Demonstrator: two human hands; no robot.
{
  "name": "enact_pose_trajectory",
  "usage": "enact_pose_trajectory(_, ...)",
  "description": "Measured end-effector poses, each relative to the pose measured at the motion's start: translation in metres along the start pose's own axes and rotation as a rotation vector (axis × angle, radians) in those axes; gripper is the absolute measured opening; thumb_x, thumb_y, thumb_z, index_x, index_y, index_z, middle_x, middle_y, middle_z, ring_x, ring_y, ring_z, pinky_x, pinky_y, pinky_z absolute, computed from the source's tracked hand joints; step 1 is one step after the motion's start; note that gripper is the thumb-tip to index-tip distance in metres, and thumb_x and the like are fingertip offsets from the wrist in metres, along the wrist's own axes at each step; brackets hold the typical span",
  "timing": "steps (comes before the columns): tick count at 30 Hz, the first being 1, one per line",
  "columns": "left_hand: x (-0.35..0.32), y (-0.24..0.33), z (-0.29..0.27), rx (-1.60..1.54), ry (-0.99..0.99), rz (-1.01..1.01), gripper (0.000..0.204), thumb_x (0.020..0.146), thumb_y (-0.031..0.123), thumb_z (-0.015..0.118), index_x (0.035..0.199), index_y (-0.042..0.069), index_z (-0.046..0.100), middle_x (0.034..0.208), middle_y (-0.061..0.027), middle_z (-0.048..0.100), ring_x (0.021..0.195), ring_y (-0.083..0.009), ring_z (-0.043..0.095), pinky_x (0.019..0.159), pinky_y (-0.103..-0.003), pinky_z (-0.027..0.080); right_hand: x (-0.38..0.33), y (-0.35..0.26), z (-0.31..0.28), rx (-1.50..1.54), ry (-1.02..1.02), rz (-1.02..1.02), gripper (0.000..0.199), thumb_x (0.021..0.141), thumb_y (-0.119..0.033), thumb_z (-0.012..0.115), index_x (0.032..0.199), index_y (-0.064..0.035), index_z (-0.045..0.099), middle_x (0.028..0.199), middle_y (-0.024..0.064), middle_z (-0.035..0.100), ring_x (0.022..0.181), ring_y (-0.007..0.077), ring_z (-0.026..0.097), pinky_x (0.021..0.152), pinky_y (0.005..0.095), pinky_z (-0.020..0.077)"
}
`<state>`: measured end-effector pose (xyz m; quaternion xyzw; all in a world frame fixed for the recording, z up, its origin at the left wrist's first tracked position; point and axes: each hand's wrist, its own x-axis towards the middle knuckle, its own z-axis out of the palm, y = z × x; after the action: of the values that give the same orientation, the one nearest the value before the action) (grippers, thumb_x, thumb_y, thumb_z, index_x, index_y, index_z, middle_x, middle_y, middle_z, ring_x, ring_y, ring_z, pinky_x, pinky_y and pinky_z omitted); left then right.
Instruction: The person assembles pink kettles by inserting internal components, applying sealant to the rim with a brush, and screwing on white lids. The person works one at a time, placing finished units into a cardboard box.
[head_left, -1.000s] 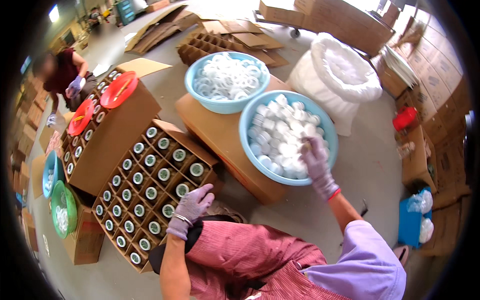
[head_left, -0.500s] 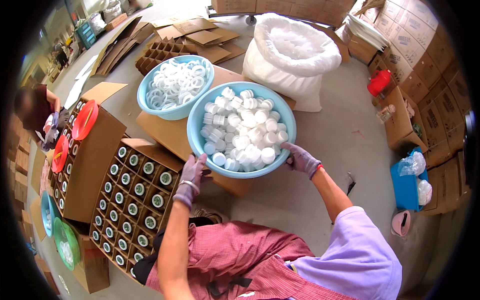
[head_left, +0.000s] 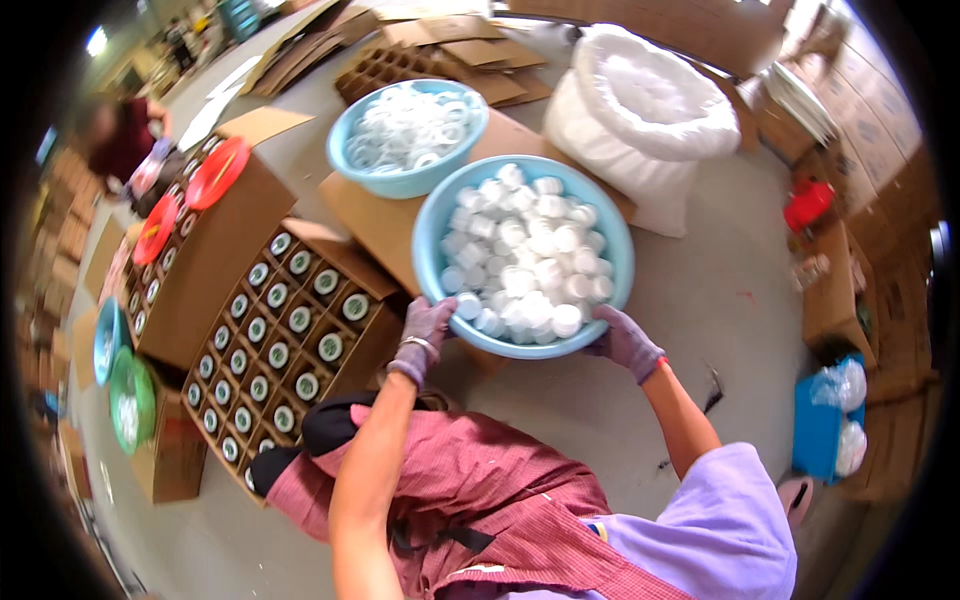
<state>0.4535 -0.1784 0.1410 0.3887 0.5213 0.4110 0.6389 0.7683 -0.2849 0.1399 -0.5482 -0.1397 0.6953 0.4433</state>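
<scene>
A round light-blue basin (head_left: 422, 255) heaped with small white plastic caps (head_left: 530, 250) is between my two gloved hands. My left hand (head_left: 428, 328), in a grey-purple glove, grips the basin's near left rim. On the near right rim, my right hand (head_left: 628, 345) is closed in a matching glove, its fingers partly hidden beneath the basin. Behind and to the left, a second light-blue basin (head_left: 345, 165) full of white rings (head_left: 415, 125) rests on a cardboard box (head_left: 365, 215).
On the left, a divided carton (head_left: 390, 335) holds several jars with white-rimmed lids. Red trays (head_left: 217, 172) lie on another carton, near a seated person (head_left: 125, 145). A large white sack (head_left: 625, 150) stands behind the basin; a blue bin (head_left: 818, 440) is at right.
The view has swung, so the surroundings sit farther right in the picture. My hands have closed more firmly around the rim of the cap-filled basin.
</scene>
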Motion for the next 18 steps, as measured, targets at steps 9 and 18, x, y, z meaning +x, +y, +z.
enact_pose_trajectory(9,0.001,-0.02,0.002,-0.233,-0.031,-0.22,0.022,0.077,0.018,0.071,0.091,0.001,0.067,0.085,-0.006,0.065,0.072,-0.0183,0.062,0.07,-0.032,0.053,0.008,0.011,-0.005,-0.085,0.069,-0.143,0.033,0.085,-0.03,0.056,0.11,-0.0084,0.06,0.095,0.0042,0.065,0.079,0.0174,0.063,0.065,0.032,0.0524)
enact_pose_trajectory(18,-0.044,-0.024,-0.021,-0.452,-0.143,-0.211,0.007,0.075,0.008,0.068,0.079,0.003,0.069,0.078,-0.0041,0.066,0.075,-0.0154,0.063,0.074,-0.031,0.05,-0.042,-0.004,0.024,-0.172,-0.039,-0.223,0.052,0.083,-0.024,0.056,0.13,-0.0045,0.049,0.116,0.0088,0.06,0.099,0.0223,0.064,0.075,0.0409,0.0575)
